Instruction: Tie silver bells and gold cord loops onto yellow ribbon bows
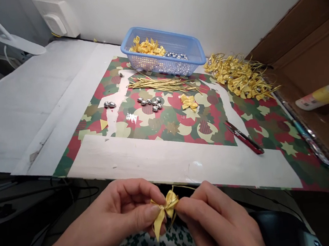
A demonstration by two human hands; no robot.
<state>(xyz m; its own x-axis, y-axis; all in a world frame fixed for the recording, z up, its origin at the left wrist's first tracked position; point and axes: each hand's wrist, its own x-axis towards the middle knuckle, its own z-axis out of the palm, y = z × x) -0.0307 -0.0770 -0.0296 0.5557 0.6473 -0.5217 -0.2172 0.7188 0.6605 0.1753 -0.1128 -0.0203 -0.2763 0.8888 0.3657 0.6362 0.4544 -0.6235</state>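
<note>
Between my two hands, just off the table's near edge, is a yellow ribbon bow (171,205) with pointed tails and a thin gold cord. My left hand (132,206) is closed, with thumb and forefinger pinching the bow near its knot. On the other side, my right hand (215,215) is closed at the bow's right loop, its fingertips pressed together. Whether they grip the ribbon or the cord is hard to make out. A small part of the cord (184,186) sticks out above the bow, towards my right hand.
Behind, a blue basket (164,62) holds yellow bows and silver beads. Gold cords (160,84), loose silver bells or beads (152,102) and yellow bows (189,102) lie on the patterned sheet. Red-handled snips (245,138) lie right, below a pile of corded bows (236,74). A cardboard box (304,30) stands right.
</note>
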